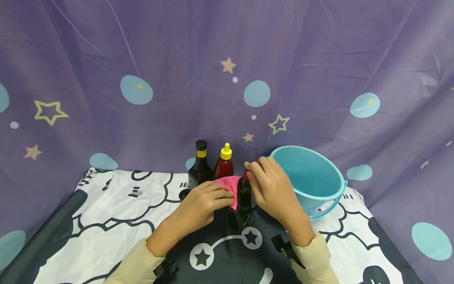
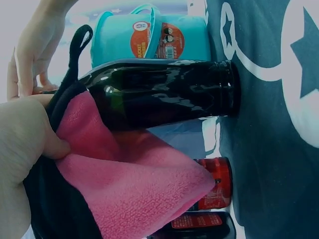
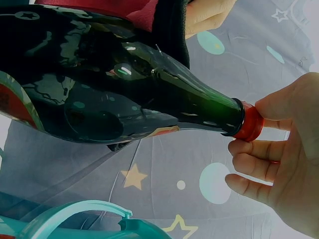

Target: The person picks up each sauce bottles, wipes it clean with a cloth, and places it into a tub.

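A dark green glass bottle (image 1: 245,199) with a red cap (image 3: 253,123) stands at the centre of the cloth-covered surface, slightly tilted in the head view. My right hand (image 1: 272,189) pinches that cap between thumb and fingers. My left hand (image 1: 205,202) grips a pink fleecy cloth (image 2: 144,194) with black edging and a black loop, holding it against the bottle's side. In the left wrist view, a fold of cloth hangs beside the bottle. Part of a coloured label shows on the glass in the right wrist view.
Behind the left hand stand a dark bottle (image 1: 200,169) with a black cap and a red squeeze bottle (image 1: 224,167) with a yellow nozzle. A light blue bucket (image 1: 301,167) with a handle sits right of the right hand. A purple patterned curtain (image 1: 191,59) hangs behind.
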Available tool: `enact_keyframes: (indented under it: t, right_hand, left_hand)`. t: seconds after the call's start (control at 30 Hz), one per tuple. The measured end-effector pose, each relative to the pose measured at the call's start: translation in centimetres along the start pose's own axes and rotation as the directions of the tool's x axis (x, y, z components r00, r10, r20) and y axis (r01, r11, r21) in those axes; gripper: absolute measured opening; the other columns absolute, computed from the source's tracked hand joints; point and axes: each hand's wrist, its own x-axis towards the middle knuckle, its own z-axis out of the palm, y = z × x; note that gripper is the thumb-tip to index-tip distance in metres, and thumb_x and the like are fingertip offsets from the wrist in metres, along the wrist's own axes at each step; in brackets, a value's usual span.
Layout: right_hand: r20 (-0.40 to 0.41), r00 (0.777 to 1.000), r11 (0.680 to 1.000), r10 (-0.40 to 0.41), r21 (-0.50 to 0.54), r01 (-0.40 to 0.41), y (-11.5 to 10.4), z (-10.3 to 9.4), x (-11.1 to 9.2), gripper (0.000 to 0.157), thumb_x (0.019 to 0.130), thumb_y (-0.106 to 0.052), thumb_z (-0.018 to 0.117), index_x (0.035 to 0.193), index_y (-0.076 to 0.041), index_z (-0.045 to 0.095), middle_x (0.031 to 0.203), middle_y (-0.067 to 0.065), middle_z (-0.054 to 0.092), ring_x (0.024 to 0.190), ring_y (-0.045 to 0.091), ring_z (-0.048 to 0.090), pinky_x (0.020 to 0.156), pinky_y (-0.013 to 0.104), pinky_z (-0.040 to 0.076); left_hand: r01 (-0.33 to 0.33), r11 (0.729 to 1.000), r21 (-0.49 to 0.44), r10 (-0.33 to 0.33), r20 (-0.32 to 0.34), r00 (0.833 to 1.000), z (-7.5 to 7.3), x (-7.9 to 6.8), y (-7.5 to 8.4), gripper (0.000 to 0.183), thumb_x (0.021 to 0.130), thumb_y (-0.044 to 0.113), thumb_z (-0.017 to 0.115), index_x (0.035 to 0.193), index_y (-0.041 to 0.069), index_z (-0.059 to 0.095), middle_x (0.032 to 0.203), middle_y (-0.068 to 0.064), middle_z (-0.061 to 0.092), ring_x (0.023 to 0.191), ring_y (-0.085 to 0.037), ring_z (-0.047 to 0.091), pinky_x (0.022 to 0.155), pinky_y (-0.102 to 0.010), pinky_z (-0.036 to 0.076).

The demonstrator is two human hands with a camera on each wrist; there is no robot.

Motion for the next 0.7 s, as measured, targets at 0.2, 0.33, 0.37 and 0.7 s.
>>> enact_keyframes:
  t: [0.2,0.33,0.37,0.7]
  right_hand:
    - [-0.002,1.0,1.0,0.0,-0.003,0.0,-0.1,0.0,0.0,0.012,0.096,-0.011,0.061,0.105,-0.004,0.066,0.084,0.007,0.055,0.073,0.021,0.044,0.066,0.033,0.039]
    - [-0.004,1.0,1.0,-0.009,-0.008,0.009,0.0,0.0,0.0,0.013,0.096,-0.011,0.061,0.105,-0.004,0.066,0.084,0.007,0.055,0.073,0.02,0.044,0.065,0.033,0.039]
    - [-0.005,1.0,1.0,-0.01,-0.008,0.01,0.0,0.0,0.0,0.013,0.096,-0.011,0.061,0.106,-0.004,0.066,0.085,0.007,0.055,0.073,0.02,0.044,0.065,0.033,0.039]
    - [-0.006,1.0,1.0,-0.003,-0.004,0.003,-0.1,0.0,0.1,0.014,0.096,-0.011,0.061,0.107,-0.004,0.067,0.085,0.006,0.056,0.074,0.02,0.045,0.066,0.033,0.04]
  left_hand:
    - [-0.043,0.999,0.032,0.043,-0.016,0.999,0.2,-0.3,-0.3,0.05,0.063,-0.009,0.08,0.106,0.018,0.08,0.104,0.005,0.078,0.105,-0.015,0.07,0.098,-0.039,0.056]
    - [-0.091,0.995,0.045,0.093,-0.043,0.995,0.5,-0.4,-0.7,0.05,0.06,-0.006,0.083,0.104,0.016,0.079,0.102,0.005,0.078,0.103,-0.016,0.07,0.1,-0.04,0.055]
    - [-0.098,0.994,0.045,0.1,-0.05,0.994,0.6,-0.4,-0.7,0.05,0.059,-0.006,0.083,0.104,0.016,0.079,0.102,0.005,0.078,0.102,-0.017,0.071,0.1,-0.04,0.055]
    - [-0.11,0.994,0.015,0.11,-0.073,0.991,1.0,-0.6,-1.1,0.05,0.058,-0.009,0.079,0.102,0.015,0.079,0.1,0.005,0.078,0.1,-0.017,0.071,0.096,-0.04,0.056]
